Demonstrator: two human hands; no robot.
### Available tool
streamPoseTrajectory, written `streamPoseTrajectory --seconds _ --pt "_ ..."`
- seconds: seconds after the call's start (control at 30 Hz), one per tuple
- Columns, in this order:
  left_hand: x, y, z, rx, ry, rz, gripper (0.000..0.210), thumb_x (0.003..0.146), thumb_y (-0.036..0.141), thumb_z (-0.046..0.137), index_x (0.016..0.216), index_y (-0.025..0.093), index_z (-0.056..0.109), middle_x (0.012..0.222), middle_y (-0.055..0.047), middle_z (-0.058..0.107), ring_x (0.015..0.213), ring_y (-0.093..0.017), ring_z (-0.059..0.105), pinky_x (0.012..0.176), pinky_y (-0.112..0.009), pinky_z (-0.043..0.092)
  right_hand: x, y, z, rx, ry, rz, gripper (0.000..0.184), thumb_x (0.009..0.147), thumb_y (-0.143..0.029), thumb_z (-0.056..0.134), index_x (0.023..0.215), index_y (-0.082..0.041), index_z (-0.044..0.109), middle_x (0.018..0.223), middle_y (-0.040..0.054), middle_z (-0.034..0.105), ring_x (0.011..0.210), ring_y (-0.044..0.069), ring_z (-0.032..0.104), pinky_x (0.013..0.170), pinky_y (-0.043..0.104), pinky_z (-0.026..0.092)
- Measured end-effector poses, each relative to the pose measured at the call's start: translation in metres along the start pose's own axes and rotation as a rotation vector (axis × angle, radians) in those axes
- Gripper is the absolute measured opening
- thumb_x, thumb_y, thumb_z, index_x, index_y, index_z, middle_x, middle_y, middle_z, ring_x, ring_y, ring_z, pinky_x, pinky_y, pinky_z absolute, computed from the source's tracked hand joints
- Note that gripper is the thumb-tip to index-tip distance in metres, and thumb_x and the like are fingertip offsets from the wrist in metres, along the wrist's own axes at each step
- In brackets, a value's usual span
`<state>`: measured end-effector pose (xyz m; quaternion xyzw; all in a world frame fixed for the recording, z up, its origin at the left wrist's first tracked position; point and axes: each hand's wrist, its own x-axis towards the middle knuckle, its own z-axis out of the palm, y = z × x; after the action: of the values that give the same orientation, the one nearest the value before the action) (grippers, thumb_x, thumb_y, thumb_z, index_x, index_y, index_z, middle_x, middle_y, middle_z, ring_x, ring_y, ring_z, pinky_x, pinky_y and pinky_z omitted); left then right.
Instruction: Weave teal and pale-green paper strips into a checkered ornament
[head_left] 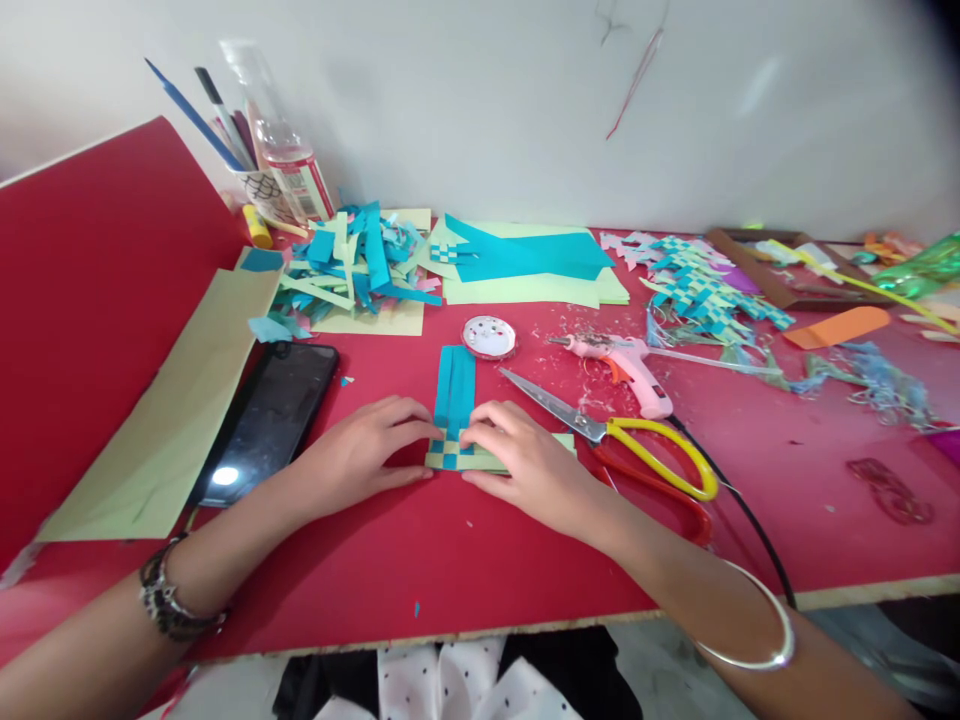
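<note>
A small woven piece of blue and pale green paper strips (451, 450) lies flat on the red table before me. Its loose blue strips (455, 385) run away from me, while pale green ends (564, 443) stick out to the right under my right hand. My left hand (371, 447) grips the weave's left edge, index finger at the top and thumb at the bottom corner. From the other side, my right hand (529, 462) has its curled fingers on the checkered part and its thumb along the lower edge. The fingers partly cover the weave.
Scissors (581, 415) and a pink glue gun (619, 362) with a black cord lie at right. A round white lid (489, 337) sits just beyond the strips. At left is a phone (277, 420). Paper scraps (352, 265), blue sheets (540, 252) and woven pieces (697, 285) line the back.
</note>
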<state>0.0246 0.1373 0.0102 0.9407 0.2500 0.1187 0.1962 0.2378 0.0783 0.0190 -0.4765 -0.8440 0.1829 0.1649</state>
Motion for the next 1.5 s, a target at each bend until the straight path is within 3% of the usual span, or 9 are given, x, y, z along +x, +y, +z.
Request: streamPoseTrajectory --seconds 0.6,0.93,1.17,1.5 --pt "-0.001 0.010 0.003 0.000 -0.039 0.029 0.017 0.084 0.016 0.042 0.094 0.018 0.056 0.097 -0.006 0.054 0.084 -0.014 0.055 0.074 -0.023 0.045 0.001 0.001 0.002 -0.049 -0.002 -0.028 0.014 0.079 -0.022 0.054 0.091 -0.016 0.056 0.098 0.0074 0.051 0.092 0.019 0.049 0.076 0.030 0.045" --pt "0.001 0.015 0.004 0.215 0.012 0.114 0.015 0.084 0.021 0.045 0.089 0.018 0.059 0.097 -0.007 0.057 0.088 -0.019 0.052 0.076 -0.030 0.044 0.001 0.000 0.002 -0.034 0.003 -0.024 0.012 0.079 -0.022 0.054 0.089 -0.016 0.056 0.097 0.0076 0.050 0.093 0.019 0.048 0.077 0.031 0.045" --pt "0.004 0.020 0.010 0.190 -0.007 0.105 0.021 0.089 0.023 0.037 0.088 0.017 0.057 0.087 -0.005 0.059 0.079 -0.017 0.055 0.072 -0.028 0.044 0.001 0.000 -0.001 -0.023 -0.012 -0.027 0.011 0.079 -0.021 0.054 0.089 -0.017 0.055 0.097 0.0073 0.050 0.092 0.019 0.048 0.077 0.031 0.044" --pt "0.002 0.015 0.011 0.004 -0.031 0.062 0.014 0.085 0.019 0.043 0.092 0.019 0.056 0.094 -0.005 0.056 0.086 -0.016 0.054 0.075 -0.026 0.042 0.001 0.003 -0.003 0.012 -0.022 -0.018 0.019 0.077 -0.018 0.056 0.096 -0.016 0.054 0.102 0.0080 0.050 0.097 0.020 0.048 0.081 0.033 0.044"
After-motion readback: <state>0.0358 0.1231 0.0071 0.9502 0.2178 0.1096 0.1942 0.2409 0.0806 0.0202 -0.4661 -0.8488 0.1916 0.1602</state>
